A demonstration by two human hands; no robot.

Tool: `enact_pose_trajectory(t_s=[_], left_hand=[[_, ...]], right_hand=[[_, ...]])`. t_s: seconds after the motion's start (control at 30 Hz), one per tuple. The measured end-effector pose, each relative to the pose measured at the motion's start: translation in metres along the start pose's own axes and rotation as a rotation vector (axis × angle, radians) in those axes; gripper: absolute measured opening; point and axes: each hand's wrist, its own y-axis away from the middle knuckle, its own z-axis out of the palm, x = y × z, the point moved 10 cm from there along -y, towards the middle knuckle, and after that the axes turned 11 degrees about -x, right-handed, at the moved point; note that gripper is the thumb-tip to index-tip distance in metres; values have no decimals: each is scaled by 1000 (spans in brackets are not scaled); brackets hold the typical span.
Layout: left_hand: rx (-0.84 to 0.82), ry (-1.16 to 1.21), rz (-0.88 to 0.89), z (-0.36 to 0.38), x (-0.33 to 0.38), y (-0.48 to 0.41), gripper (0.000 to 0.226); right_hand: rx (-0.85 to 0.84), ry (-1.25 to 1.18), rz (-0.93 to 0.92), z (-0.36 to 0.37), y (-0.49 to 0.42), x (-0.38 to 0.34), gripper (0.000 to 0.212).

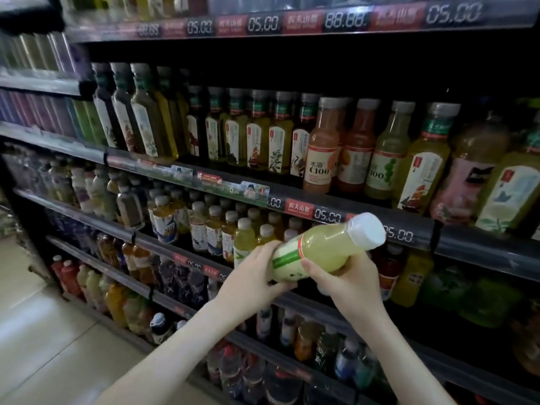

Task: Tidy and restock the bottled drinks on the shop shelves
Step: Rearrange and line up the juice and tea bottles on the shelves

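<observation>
Head view: both hands hold a pale yellow-green plastic bottle with a white cap (324,249), tilted, before the dark drinks shelves (467,244). The left hand (257,276) grips its base; the right hand (347,279) wraps its middle.

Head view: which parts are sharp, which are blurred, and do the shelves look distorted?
Head view: the pale green bottle and the left hand and right hand holding it are fairly sharp. Head view: the upper-left drinks and the top price strip are smeared. Head view: the shelf edge slants steeply, likely a wide-angle effect.
</observation>
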Motion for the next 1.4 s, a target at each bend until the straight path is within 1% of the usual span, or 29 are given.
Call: enact_pose_trajectory(t_s=[0.1, 0.13, 0.23, 0.27, 0.33, 0.43, 0.5, 0.57, 0.67, 0.77, 0.83, 0.87, 0.93, 0.97, 1.0, 1.03, 1.1, 1.13, 1.2, 1.3, 1.37, 1.4], left_hand=[[129, -58, -5, -24, 0, -28, 70], [165, -67, 2, -30, 1, -35, 67], [250, -70, 92, -44, 15, -52, 55], [273, -73, 139, -49, 22, -57, 52], [316, -78, 218, -60, 35, -73, 50], [361, -48, 270, -75, 50, -102, 51], [341, 3, 276, -81, 56, -124, 57], [308, 39, 266, -83, 59, -146, 65], [266, 64, 263, -87, 60, -173, 74], [204, 73, 217, -81, 57, -189, 76], [222, 24, 203, -78, 60, -190, 70], [275, -30, 230, -79, 66, -187, 65], [408, -110, 369, -81, 87, -174, 56], [446, -114, 459, -79, 99, -169, 54], [448, -97, 543, -74, 111, -167, 52], [407, -57, 600, -67, 121, -167, 53], [247, 67, 614, -47, 133, -178, 63], [165, 120, 594, -35, 137, -184, 71], [63, 155, 551, -16, 144, -195, 85], [21, 179, 534, -3, 154, -204, 97], [15, 184, 528, 1, 159, -209, 102], [17, 181, 516, 3, 160, -211, 103]], right_hand=[[130, 7, -97, -24, -22, -17, 30], [184, 27, -132, -34, -27, -22, 36], [338, 120, -202, -65, -37, -37, 71], [383, 150, -213, -76, -39, -41, 74], [482, 183, -196, -97, -42, -43, 73], [607, 243, -93, -126, -51, -40, 74], [646, 279, -25, -140, -59, -37, 64], [649, 298, 23, -146, -71, -33, 56], [649, 333, 100, -153, -89, -25, 53], [631, 375, 193, -156, -107, -14, 61], [608, 448, 229, -154, -119, -10, 68], [596, 476, 234, -152, -124, -8, 68], [557, 498, 231, -147, -134, -6, 65], [544, 539, 240, -145, -138, -5, 65], [549, 637, 265, -146, -139, -6, 68], [571, 773, 300, -147, -138, -7, 73], [622, 975, 314, -149, -131, -14, 79], [617, 1004, 296, -149, -128, -14, 79], [570, 1038, 256, -150, -121, -10, 76], [522, 1122, 223, -156, -108, -5, 68], [507, 1221, 219, -162, -102, -4, 63], [492, 1284, 230, -166, -100, -3, 64]])
